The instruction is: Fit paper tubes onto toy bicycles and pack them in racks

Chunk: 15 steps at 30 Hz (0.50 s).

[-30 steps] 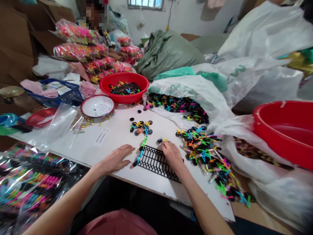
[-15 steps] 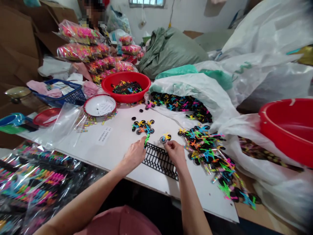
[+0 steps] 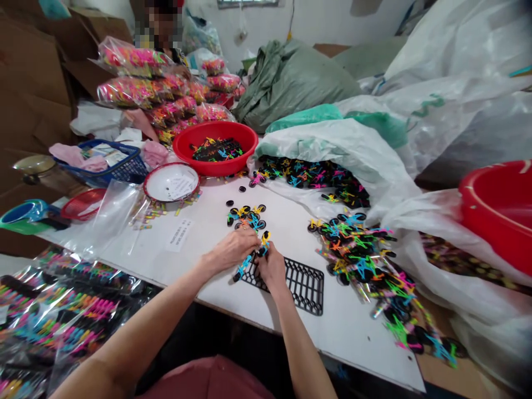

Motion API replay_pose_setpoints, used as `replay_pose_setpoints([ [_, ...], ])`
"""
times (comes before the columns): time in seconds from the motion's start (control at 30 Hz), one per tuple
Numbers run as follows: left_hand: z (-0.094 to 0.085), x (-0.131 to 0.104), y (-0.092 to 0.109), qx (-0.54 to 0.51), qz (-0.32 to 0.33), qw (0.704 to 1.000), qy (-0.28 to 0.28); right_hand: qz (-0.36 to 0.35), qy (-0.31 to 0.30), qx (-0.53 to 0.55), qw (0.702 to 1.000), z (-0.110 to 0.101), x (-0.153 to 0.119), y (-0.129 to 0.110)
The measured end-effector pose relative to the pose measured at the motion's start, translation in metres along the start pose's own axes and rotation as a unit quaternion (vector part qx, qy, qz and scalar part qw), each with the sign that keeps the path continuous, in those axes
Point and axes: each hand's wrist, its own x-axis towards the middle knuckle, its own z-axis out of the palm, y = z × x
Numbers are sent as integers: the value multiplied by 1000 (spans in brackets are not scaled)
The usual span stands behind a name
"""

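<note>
Over the left end of a black plastic rack (image 3: 307, 284) with slots, my two hands meet. My left hand (image 3: 235, 248) is closed, its fingertips at a small yellow toy bicycle (image 3: 265, 238) with black wheels. From the right, my right hand (image 3: 272, 270) is closed on the same toy bicycle, and the fingers partly hide it. Below them a blue toy bicycle (image 3: 244, 267) is at the rack's left end. A small heap of toy bicycles (image 3: 249, 213) lies just beyond my left hand. A larger pile of colourful toy bicycles (image 3: 357, 249) spreads to the right.
A red basin (image 3: 216, 163) of toy bicycles and a white bowl (image 3: 170, 182) stand at the back. An open white sack (image 3: 357, 138) spills more bicycles. Another red basin (image 3: 494, 221) is at right, a blue basket (image 3: 124, 169) at left. A person (image 3: 164, 33) is behind stacked bags (image 3: 133, 88).
My right hand has moved left, bringing a yellow toy bicycle over to my left hand. A blue toy bicycle now shows at the rack's left end. The view has shifted slightly.
</note>
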Motion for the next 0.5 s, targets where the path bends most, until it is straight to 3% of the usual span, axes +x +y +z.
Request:
replay_pose_setpoints([
  [0.33, 11, 1, -2, -61, -52, 995, 57, -43, -31, -220, 974, -4, 1, -9],
  [0.5, 2, 3, -3, -93, -40, 995, -11, -45, -54, -255, 964, -1, 4, -8],
])
